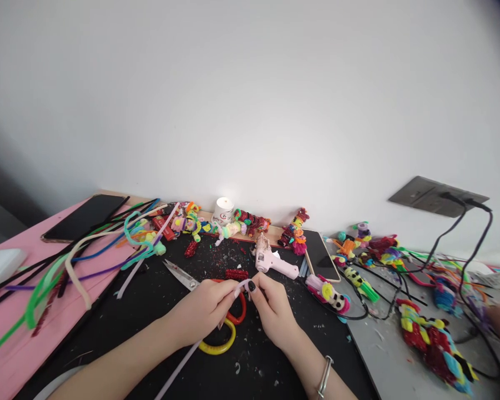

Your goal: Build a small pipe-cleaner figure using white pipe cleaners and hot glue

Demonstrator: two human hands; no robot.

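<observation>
You have the pale lilac strip in front of you, low over the dark tabletop, between your two hands; your left hand closes its grip on it, thumb against fingers, and your right hand pinches it just beside, its dark-nailed thumb close to the bend; a lilac length also runs from below your left hand to the bottom edge, though you cannot tell whether it is the same piece; the scissors lie partly under your left hand, blades pointing away to the left, with a red loop and a yellow loop showing; a red glittery piece sits just beyond your fingertips; the pink glue gun rests behind your right hand; farther back, a paper cup stands upright near the wall, among colourful fuzzy figures.
</observation>
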